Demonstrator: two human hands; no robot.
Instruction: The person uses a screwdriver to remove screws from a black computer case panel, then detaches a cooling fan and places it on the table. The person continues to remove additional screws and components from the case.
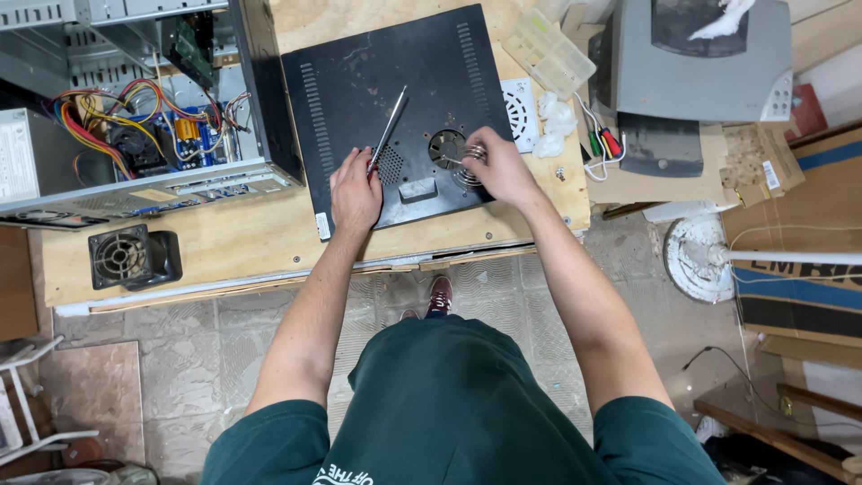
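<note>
On the plywood bench (224,242), the black side panel (359,81) lies flat | left hand (355,193) grasps a screwdriver (388,130) over the panel's lower middle | right hand (498,166) pinches a wire fan grille (469,162) (round vent) | open computer case (135,108) left of panel.

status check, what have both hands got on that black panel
Left hand grips screwdriver, tip near mesh vent. Right hand holds wire fan guard at round fan opening of black side panel. Nothing blocking.
</note>
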